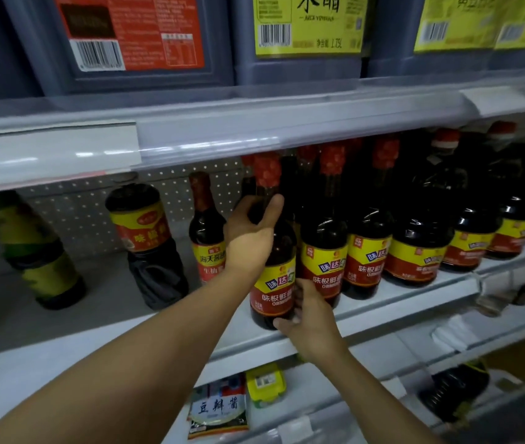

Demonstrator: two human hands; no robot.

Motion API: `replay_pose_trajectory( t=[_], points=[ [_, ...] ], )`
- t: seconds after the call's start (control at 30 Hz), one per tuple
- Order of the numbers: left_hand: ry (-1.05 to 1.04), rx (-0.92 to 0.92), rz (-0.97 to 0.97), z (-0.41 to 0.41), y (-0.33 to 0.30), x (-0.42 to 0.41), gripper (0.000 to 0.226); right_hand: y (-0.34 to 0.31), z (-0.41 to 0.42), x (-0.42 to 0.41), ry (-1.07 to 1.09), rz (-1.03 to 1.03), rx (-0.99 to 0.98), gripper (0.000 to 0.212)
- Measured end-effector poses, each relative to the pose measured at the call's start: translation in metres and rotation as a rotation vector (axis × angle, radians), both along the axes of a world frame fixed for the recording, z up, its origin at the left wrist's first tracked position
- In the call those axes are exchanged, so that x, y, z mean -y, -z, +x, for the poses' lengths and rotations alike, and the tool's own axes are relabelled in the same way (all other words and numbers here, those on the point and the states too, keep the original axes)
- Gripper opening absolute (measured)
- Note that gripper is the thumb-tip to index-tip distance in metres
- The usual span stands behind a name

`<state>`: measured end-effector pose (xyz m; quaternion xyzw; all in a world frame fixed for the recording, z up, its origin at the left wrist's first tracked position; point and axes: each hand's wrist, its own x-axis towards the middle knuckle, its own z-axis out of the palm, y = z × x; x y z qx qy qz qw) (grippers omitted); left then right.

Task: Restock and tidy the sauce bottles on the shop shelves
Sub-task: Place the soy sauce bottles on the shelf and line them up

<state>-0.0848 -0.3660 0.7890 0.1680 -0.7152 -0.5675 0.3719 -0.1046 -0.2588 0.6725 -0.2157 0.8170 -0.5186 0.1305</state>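
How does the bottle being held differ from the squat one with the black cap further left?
The held bottle is tall, narrow-necked and red-capped; the squat bottle is shorter, with a wide black cap. The left hand and right hand grip the first; nothing touches the second. Both hold dark sauce behind yellow-and-red labels.

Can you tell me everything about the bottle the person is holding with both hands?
The held bottle is tall, dark and glossy, like glass, with a red-wrapped neck and a yellow-and-red label. It stands upright at the front edge of the white shelf, leftmost in a row of matching bottles. The left hand grips its shoulder; the right hand holds its base.
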Motion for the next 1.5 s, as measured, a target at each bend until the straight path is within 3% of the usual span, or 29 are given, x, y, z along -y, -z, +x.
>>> replay_pose_trajectory(
  t=[0.1,0.23,0.33,0.43,0.6,0.87,1.1,1.33,1.5],
  points=[
    [0.070,0.057,0.112,0.023,0.034,0.003,0.018,0.005,0.006,0.001,0.061,-0.025,-0.020,0.073],
    [0.206,0.280,0.308,0.044,0.074,0.003,0.060,0.009,0.017,0.007,0.169,-0.008,-0.104,0.069],
    [0.247,0.346,0.441,0.043,0.078,0.001,0.051,0.010,0.018,0.013,0.243,-0.011,-0.154,0.063],
    [0.240,0.360,0.482,0.039,0.081,0.004,0.067,0.011,0.016,0.016,0.266,-0.011,-0.159,0.059],
    [0.218,0.367,0.512,0.034,0.082,0.004,0.072,0.011,0.012,0.018,0.266,-0.008,-0.164,0.058],
    [0.191,0.401,0.570,0.044,0.073,-0.002,0.060,0.005,0.010,0.011,0.216,0.062,-0.147,0.060],
    [0.011,0.431,0.551,0.077,0.068,-0.020,0.020,-0.006,0.026,-0.003,0.114,0.105,-0.162,0.064],
    [-0.067,0.455,0.559,0.136,0.075,-0.030,0.008,-0.004,0.063,-0.006,0.016,0.167,-0.241,0.063],
    [-0.106,0.499,0.540,0.189,0.079,-0.028,0.012,-0.001,0.101,-0.008,-0.079,0.226,-0.217,0.061]
  ],
)
